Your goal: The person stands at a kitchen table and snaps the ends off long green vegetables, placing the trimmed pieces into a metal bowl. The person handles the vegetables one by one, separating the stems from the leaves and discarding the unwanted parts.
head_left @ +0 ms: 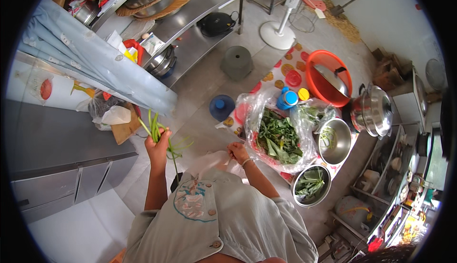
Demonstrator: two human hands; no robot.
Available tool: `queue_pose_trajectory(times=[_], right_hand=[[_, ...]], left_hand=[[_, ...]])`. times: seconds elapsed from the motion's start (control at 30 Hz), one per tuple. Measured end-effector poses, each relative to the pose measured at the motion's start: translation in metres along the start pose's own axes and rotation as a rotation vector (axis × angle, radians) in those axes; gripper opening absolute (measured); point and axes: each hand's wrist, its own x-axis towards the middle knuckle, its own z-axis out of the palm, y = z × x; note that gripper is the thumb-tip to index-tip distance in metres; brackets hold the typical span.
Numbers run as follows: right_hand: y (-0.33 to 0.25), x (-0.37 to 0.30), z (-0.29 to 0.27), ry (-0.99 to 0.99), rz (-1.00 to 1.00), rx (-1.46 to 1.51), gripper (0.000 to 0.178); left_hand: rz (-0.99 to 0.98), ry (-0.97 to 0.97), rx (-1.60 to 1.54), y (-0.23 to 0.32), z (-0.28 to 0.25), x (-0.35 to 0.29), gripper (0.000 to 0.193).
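Observation:
My left hand [159,145] is raised at the left, its fingers closed around a small bunch of long green vegetable stems [153,124]. Some thin ends trail down beside the wrist. In front of my body, my right hand [237,151] is curled shut beside a pale pinkish plastic bag [215,163]; what its fingers pinch, if anything, is hidden. Just to its right lies a clear plastic bag full of leafy greens [281,141]. Beyond that, one steel pot [343,150] contains a few cut stems [327,137], and a nearer steel bowl [296,192] has leaves [310,183] in it.
A low table with a patterned cloth [273,78] carries an orange basin [315,83], a blue bottle [287,99] and a lidded steel pot [376,111]. A blue jug [222,107] and grey stool [237,63] stand on the floor. Grey cabinets [57,182] line the left.

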Motion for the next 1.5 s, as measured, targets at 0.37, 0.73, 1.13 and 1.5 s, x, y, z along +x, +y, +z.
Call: queue_pose_trajectory(times=[0.37, 0.73, 1.13, 1.5], right_hand=[[0.000, 0.113, -0.109, 0.621, -0.083, 0.079, 0.020], [-0.076, 0.066, -0.022, 1.013, -0.283, -1.196, 0.053], [-0.051, 0.106, 0.002, 1.293, -0.013, -1.126, 0.061], [-0.041, 0.100, -0.007, 0.938, 0.089, -1.182, 0.084]], left_hand=[[-0.117, 0.181, 0.170, -0.032, -0.086, 0.062, 0.010], [-0.184, 0.064, 0.109, -0.048, -0.087, 0.127, 0.009], [-0.234, 0.117, 0.192, -0.060, -0.104, 0.131, 0.010], [-0.279, 0.074, 0.177, -0.070, -0.094, 0.119, 0.010]])
